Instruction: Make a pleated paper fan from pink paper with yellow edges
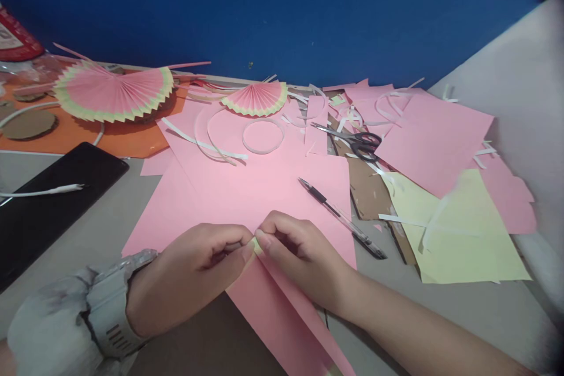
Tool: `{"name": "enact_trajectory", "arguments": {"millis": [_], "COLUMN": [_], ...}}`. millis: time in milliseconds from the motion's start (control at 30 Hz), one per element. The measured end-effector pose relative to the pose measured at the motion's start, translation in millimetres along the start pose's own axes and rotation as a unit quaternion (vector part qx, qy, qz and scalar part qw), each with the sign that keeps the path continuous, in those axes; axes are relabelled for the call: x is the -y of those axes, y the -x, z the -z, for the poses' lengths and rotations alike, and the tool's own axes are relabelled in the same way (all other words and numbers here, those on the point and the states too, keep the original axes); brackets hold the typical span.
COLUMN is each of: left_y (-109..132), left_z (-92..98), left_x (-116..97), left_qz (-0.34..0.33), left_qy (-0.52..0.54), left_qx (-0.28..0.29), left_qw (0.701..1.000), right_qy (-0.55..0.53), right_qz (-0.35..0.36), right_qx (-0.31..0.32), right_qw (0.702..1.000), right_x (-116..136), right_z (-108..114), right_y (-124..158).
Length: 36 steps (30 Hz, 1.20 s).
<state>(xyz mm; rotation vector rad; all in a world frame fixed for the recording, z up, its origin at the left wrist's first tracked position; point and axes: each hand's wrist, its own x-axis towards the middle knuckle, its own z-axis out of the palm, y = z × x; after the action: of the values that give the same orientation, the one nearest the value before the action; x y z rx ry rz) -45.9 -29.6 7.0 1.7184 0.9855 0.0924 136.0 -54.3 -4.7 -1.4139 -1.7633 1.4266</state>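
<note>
My left hand (205, 270) and my right hand (308, 258) meet at the front middle of the table, each with thumb and forefinger pinched on the end of a folded pink paper strip (273, 311). A yellow edge shows at the pinched end. From there the strip runs down toward me, with a lengthwise fold and a yellow corner at the bottom of the view. Under and beyond my hands lie large pink paper sheets (238, 197). To the right of my right hand a black-gripped pen (341, 217) rests partly on the pink paper.
Pleated pink-and-yellow fans, one larger (117, 91) and one smaller (255, 98), lie at the back. Scissors (359, 140), cardboard (370, 194), paper scraps and a yellow sheet (467, 252) are on the right. A black tablet-like device (57, 205) lies left. A blue wall (282, 12) stands behind.
</note>
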Motion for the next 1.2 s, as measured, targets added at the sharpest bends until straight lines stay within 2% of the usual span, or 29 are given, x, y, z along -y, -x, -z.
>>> {"name": "enact_trajectory", "arguments": {"millis": [133, 500, 800, 1200], "left_y": [0.7, 0.4, 0.6, -1.9], "left_z": [-1.6, 3.0, 2.9, -0.7], "left_x": [3.1, 0.6, -0.2, 3.7], "left_qz": [-0.015, -0.003, -0.008, -0.010], "left_qy": [-0.003, 0.038, 0.019, -0.032], "left_qx": [-0.009, 0.011, 0.005, -0.037], "left_qw": [1.000, 0.999, 1.000, 0.999], "right_qy": [-0.007, -0.010, 0.030, 0.045], "right_qz": [0.017, -0.015, 0.009, 0.011], "right_qx": [0.032, 0.081, 0.021, 0.009], "right_qw": [0.999, 0.997, 0.999, 0.999], "right_x": [0.5, 4.3, 3.2, 4.0], "right_z": [1.6, 12.5, 5.5, 6.1], "right_y": [0.5, -1.9, -0.8, -1.6]}}
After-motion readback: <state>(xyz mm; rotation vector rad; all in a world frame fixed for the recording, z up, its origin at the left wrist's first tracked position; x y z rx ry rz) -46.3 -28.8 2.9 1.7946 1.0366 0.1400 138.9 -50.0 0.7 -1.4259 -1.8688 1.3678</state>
